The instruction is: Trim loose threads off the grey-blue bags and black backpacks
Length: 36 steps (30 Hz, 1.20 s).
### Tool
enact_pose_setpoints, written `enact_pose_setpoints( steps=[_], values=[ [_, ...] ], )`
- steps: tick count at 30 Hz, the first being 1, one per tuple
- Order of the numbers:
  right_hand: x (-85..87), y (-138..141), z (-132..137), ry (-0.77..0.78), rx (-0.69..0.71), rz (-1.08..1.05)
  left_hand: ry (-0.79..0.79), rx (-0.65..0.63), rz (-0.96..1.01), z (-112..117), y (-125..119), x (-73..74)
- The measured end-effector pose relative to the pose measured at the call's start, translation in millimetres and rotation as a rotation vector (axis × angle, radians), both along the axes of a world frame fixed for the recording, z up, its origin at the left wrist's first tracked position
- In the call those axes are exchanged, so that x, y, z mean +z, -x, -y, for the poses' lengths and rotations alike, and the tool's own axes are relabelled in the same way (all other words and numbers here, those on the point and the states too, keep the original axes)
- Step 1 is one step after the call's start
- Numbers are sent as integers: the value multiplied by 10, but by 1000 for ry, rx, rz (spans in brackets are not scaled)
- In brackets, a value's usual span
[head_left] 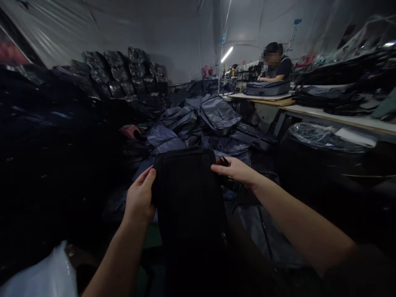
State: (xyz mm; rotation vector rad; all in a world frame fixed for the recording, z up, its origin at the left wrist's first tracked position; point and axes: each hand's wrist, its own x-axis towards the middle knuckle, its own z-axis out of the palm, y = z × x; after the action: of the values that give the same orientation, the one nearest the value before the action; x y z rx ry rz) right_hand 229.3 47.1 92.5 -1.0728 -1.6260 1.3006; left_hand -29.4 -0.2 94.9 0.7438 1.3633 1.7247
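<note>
A black fabric bag (188,194) hangs upright in front of me, with a small zip pull near its lower right side. My left hand (140,196) is closed on its upper left edge, the thumb on the near face. At the upper right edge, my right hand (233,170) pinches the fabric between thumb and fingers. A small dark pointed tool (224,161), perhaps thread snips, pokes out of that hand; most of it is hidden. The bag's lower part fades into darkness.
Grey bags (218,113) lie heaped beyond my hands. Stacked plastic-wrapped bundles (116,68) stand at the back left. On the right, a co-worker (280,68) sits at a long worktable (328,111). A whitish plastic bag (46,274) is at the lower left.
</note>
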Motion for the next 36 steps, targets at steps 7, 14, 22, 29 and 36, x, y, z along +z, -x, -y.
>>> enact_pose_setpoints(
  steps=[7, 14, 22, 29, 36],
  values=[
    [-270, -216, 31, 216, -1, -198, -1, 31, -56, -231, 153, -136],
    [-416, -215, -92, 383, -99, -474, 27, 167, -701, -161, 243, -411],
    [-521, -162, -286, 440, -123, -506, 461, -146, -679, 838, -149, -1065],
    [-673, -114, -378, 426, -106, -560, 560, -185, -801, 1287, -254, -1301],
    [-1439, -17, 166, 416, -20, -338, 405, -212, -515, 1248, -200, -1429]
  ],
)
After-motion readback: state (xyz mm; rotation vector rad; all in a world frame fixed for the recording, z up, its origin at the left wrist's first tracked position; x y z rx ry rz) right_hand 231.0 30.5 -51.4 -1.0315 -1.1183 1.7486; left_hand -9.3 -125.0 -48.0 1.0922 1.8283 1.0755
